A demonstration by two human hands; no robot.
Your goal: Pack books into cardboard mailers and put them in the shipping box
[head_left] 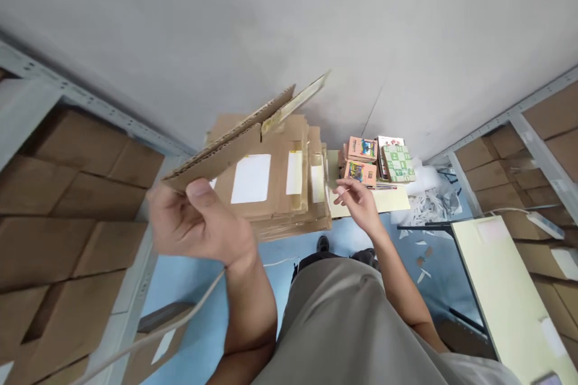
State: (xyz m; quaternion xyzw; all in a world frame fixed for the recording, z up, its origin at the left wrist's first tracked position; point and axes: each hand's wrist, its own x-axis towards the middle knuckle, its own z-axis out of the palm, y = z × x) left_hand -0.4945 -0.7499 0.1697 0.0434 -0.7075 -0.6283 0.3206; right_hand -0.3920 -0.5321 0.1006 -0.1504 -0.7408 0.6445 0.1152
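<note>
My left hand [198,222] is closed on a flat folded cardboard box [235,141], lifted and tilted above a tall stack of flat cardboard boxes [289,192] with white labels. My right hand [356,198] hovers just right of that stack, over a pale yellow table [392,199], with fingers loosely curled and nothing visible in them. Just beyond the right hand lie small colourful boxes [361,159] and a green checked one [397,162].
Metal shelving with brown cartons stands on the left [67,204] and on the right [542,150]. A second pale yellow table [506,288] is at the right. White scraps [428,201] litter the blue floor [189,288]. A cable [180,319] runs under my left arm.
</note>
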